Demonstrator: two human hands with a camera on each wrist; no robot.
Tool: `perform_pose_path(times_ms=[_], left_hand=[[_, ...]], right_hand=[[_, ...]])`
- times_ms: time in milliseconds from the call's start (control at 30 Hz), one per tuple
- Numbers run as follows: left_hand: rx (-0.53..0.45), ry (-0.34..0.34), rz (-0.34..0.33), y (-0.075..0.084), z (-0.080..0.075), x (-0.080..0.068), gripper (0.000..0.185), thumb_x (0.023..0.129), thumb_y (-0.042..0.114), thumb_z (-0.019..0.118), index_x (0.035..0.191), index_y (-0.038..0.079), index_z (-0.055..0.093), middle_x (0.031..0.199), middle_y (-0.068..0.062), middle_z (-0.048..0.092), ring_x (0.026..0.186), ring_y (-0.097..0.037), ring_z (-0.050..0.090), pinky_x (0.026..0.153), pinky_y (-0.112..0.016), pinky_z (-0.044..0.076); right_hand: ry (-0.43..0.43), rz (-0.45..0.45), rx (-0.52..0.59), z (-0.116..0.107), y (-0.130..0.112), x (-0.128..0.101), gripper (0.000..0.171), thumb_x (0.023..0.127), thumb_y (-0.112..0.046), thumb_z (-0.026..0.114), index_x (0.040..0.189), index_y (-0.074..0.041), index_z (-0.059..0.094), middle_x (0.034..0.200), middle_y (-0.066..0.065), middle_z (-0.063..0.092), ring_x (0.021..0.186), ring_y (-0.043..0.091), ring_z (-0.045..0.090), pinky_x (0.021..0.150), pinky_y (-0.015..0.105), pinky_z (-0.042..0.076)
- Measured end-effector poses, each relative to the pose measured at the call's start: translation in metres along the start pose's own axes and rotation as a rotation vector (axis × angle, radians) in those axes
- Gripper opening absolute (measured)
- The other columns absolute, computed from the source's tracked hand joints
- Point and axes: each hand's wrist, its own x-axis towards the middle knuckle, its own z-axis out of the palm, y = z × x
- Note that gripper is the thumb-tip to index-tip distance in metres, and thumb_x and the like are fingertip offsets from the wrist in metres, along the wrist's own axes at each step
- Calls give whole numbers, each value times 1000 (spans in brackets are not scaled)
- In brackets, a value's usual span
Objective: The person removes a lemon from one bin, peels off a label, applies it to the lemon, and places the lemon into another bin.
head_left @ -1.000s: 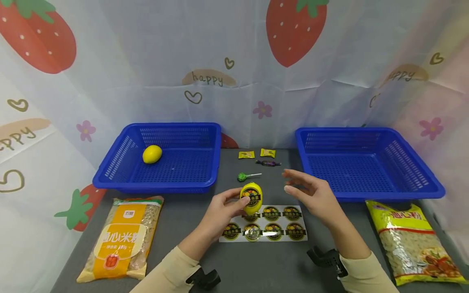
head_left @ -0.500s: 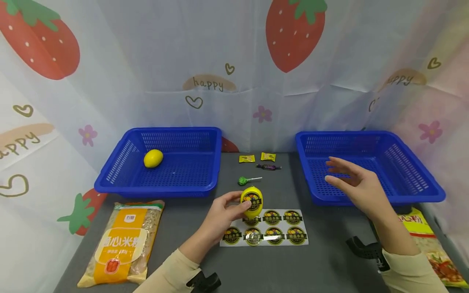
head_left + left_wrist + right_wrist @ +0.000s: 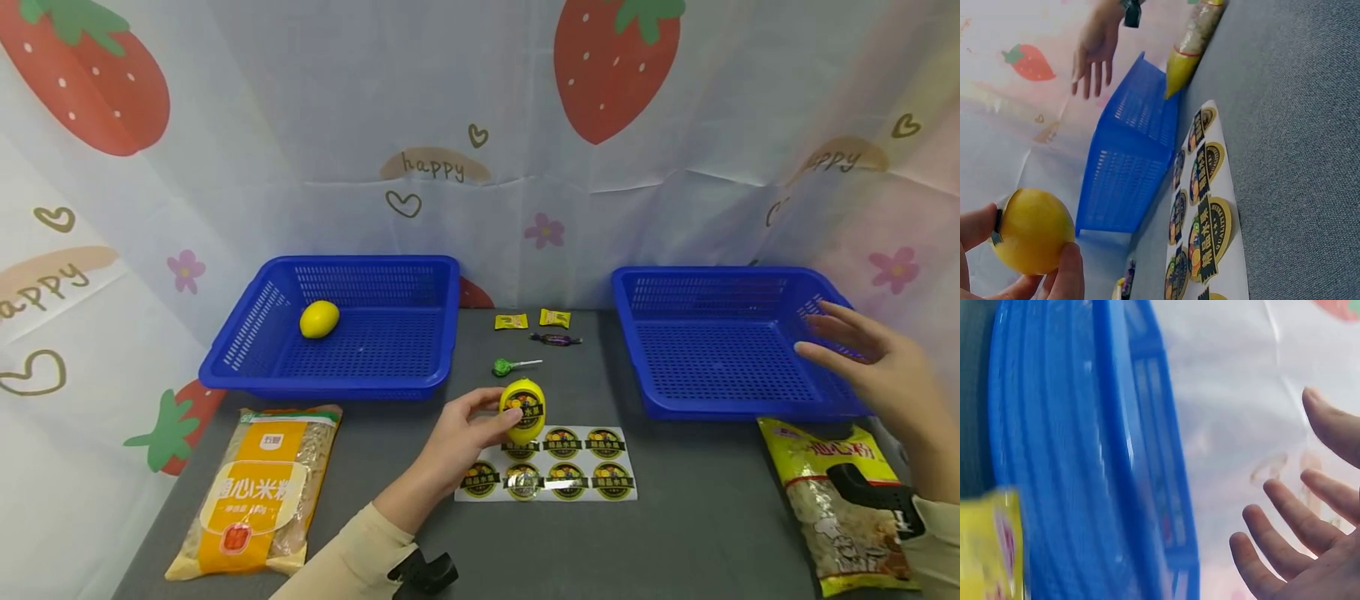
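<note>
Two hands: the left hand (image 3: 467,433) is gripping a yellow lemon (image 3: 523,410) between thumb and fingers, holding it just above the sticker sheet (image 3: 546,476); the right hand (image 3: 873,367) is hovering with fingers spread and relaxed, holding nothing, over the right edge of the right basket (image 3: 723,402).
Lemon label: a round black and yellow sticker with Chinese characters is sitting on the lemon's front; the characters are too small to read.
Sticker sheet: a white sheet is lying on the grey table (image 3: 585,542), carrying rows of the same round black and yellow stickers.
Left basket (image 3: 330,379): a blue basket is holding a second lemon (image 3: 319,319) without a visible sticker.
Sweets: two yellow wrapped candies (image 3: 511,321), a dark wrapped candy (image 3: 556,338) and a green lollipop (image 3: 501,367) are lying between the baskets.
Bags: an orange bag of noodles (image 3: 255,496) printed with large Chinese characters is lying front left; a yellow bag (image 3: 843,492) with red Chinese characters is lying front right.
Backdrop (image 3: 442,125): a cloth is showing strawberries, hearts, flowers and the word "happy".
</note>
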Motion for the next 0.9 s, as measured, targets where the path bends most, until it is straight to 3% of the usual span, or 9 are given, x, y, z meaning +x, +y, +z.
perform_pose_path(times_ms=[67,133,233,400,467,533,733,800,900], left_hand=[[-1,-1,-4,1,0,1,57,95,30,73,142,5,53,137,-18,53,113,-25,68,96,-41,57],[1,-7,-5,1,1,1,58,95,31,73,142,5,53,137,-18,53,113,-25,68,96,-41,56],[4,-19,-5,2,4,3,57,95,31,73,142,5,53,137,-17,54,113,-25,68,96,-40,56],[10,-33,-1,4,11,7,56,96,29,71,143,5,53,137,-18,55,114,-25,67,97,-43,56],[10,-39,-1,7,14,9,54,96,28,71,142,5,53,136,-17,56,114,-24,67,98,-45,55],[5,-51,3,10,20,12,53,97,27,71,142,5,54,134,-17,57,113,-24,68,98,-46,55],[-16,-65,-14,19,41,23,49,96,24,72,139,6,56,130,-15,59,107,-24,70,96,-48,55],[-24,-64,-21,22,49,28,49,96,24,72,138,6,57,129,-14,60,104,-25,71,96,-49,55],[-30,-60,-29,26,61,35,48,95,26,73,136,6,58,126,-13,62,101,-26,72,95,-48,56]], right_hand=[[28,22,4,-5,11,-2,70,100,-32,65,160,-30,30,158,12,43,140,9,45,108,13,37],[57,61,-1,-9,22,-3,72,101,-31,63,162,-24,24,160,21,35,147,37,36,120,41,33],[90,104,-40,-15,51,-1,75,102,-29,60,163,-13,18,160,34,22,143,62,18,112,75,17],[119,102,-168,-18,155,16,89,97,-37,67,163,-14,13,165,28,10,150,54,4,113,76,10],[92,117,-204,-18,180,17,96,94,-43,69,163,-16,8,167,25,3,150,54,1,110,79,11],[45,143,-222,-20,178,12,102,92,-45,71,163,-14,4,166,26,-3,148,59,0,106,81,12],[-86,200,-228,-24,100,-14,107,95,-48,65,157,5,-4,157,43,0,131,74,19,95,84,26],[-101,221,-228,-23,86,-19,107,96,-49,63,155,7,-7,156,45,-1,129,75,21,92,83,29],[-106,237,-259,-23,80,-21,110,96,-52,62,154,8,-10,157,42,-7,135,72,13,95,83,28]])
